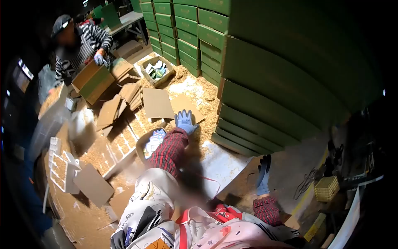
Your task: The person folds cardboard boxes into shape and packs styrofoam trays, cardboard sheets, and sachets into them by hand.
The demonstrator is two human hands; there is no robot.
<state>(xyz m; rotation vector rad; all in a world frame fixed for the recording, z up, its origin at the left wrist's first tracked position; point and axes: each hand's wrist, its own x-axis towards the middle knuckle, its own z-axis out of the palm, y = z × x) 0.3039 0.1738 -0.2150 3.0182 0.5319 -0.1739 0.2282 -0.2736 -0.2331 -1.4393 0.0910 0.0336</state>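
Observation:
My left hand (185, 121), in a light blue glove, reaches forward with its fingers spread. It lies over the near edge of a flat cardboard sheet (186, 107); whether it presses on it I cannot tell. A second cardboard sheet (158, 103) lies just left of it. Below my left forearm stands a container (141, 145) filled with white and blue packets (154, 140). Off to the right, my right hand (263, 176), in a blue glove with dark fingertips, is held with fingers stretched out and nothing in it.
Tall stacks of green boxes (257, 74) stand at the right. Wood shavings (195, 89) cover much of the surface. A basket of packets (157, 71) sits farther back. At the far left a person (89, 39) handles an open cardboard box (93, 83). A yellow basket (326, 189) is at the right.

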